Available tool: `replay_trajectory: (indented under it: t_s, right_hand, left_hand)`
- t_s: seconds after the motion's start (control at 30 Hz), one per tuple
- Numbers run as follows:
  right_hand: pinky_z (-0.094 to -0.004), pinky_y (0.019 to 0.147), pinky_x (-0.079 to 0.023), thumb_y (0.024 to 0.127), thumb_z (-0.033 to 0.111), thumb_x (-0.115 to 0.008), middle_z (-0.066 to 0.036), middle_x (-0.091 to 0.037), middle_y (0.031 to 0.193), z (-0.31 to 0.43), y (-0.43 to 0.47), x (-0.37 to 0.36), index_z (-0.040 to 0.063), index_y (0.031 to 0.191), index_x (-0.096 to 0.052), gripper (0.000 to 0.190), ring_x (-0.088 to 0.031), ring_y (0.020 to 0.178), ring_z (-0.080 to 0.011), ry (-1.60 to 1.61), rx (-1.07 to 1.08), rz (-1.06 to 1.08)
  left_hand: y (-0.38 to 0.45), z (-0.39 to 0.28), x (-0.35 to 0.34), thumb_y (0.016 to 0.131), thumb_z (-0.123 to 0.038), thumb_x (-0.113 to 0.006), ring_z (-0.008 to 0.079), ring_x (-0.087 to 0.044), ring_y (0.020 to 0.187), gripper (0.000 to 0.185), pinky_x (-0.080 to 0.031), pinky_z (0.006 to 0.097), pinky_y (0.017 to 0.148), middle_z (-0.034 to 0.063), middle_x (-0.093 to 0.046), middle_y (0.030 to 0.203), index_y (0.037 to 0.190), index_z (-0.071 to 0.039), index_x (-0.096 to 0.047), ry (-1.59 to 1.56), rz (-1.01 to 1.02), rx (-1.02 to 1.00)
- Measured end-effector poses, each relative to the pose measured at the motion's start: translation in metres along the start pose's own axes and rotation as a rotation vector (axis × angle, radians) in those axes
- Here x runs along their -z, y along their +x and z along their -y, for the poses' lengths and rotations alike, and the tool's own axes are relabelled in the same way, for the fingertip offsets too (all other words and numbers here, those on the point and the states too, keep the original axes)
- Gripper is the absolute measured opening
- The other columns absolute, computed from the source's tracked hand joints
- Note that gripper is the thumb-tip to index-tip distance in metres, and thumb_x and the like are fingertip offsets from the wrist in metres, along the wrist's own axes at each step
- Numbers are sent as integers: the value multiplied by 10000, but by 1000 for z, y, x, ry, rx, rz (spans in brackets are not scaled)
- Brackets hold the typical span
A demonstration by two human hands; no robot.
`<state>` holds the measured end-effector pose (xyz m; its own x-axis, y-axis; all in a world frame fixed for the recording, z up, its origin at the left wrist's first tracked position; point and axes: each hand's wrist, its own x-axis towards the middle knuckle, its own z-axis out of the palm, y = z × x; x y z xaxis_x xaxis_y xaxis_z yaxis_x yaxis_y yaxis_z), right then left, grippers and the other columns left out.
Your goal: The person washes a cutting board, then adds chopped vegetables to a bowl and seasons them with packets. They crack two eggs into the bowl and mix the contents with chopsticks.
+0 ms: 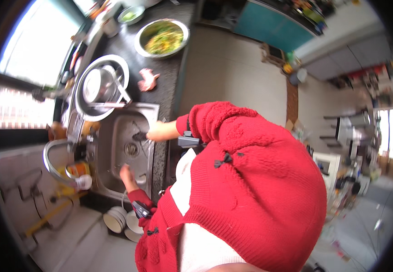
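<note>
In front of me is a stainless steel sink (115,159) with a round drain (131,149). My right hand (156,131) reaches over the sink's near rim, its fingers at a small dark item (140,136), possibly a scouring pad, inside the basin. Blur hides its exact kind. My left hand (127,174) is above the basin's other end, with nothing plainly seen in it; its fingers are blurred. A few water drops show beside that hand. The curved faucet (48,159) stands beyond the sink's far edge.
A large metal basin (125,68) holding metalware overlaps the sink's end. On the dark counter (133,90) lie a crumpled pinkish cloth (148,80), a steel bowl of chopped greens (164,40) and a smaller bowl (130,15). White bowls (115,219) are stacked past my left arm.
</note>
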<state>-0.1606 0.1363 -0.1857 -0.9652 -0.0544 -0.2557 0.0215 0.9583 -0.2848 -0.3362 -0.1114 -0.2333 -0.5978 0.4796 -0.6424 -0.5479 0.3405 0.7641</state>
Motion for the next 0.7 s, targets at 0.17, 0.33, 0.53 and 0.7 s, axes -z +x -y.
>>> replay_trajectory:
  t_s: [0.17, 0.33, 0.53, 0.7]
  right_hand:
    - [-422, 561, -512, 692, 114, -555, -144, -638, 716, -27, -83, -22, 31, 710, -626, 111, -638, 692, -318, 219, -233, -207]
    - [-423, 580, -517, 693, 92, -544, -167, -634, 735, -96, -202, -35, 13, 724, -632, 121, -630, 708, -331, 299, -381, -173]
    - [-451, 600, -476, 786, 161, -544, -189, -608, 738, -165, -386, -52, 29, 971, -526, 228, -603, 704, -357, 571, -565, -323]
    - [-461, 633, -469, 806, 184, -547, -197, -606, 790, -203, -521, -68, 50, 1123, -410, 370, -601, 762, -366, 752, -906, -486]
  left_hand:
    - [8, 11, -31, 769, -183, -606, 243, -496, 917, 456, -422, 352, 832, 115, -502, 1050, 1162, 2, -467, -377, -485, -74]
    - [-1, 9, -132, 783, -127, -562, 256, -513, 906, 299, -457, 323, 733, 117, -502, 998, 1037, 27, -523, -157, -418, -58]
    - [-4, 44, -343, 852, -145, -523, 290, -511, 984, 299, -453, 356, 828, 110, -490, 1013, 1095, 27, -489, -74, 146, -185]
    - [-33, 62, -563, 839, -103, -525, 271, -582, 859, 307, -495, 317, 707, 107, -553, 969, 1124, 10, -506, 173, 490, 92]
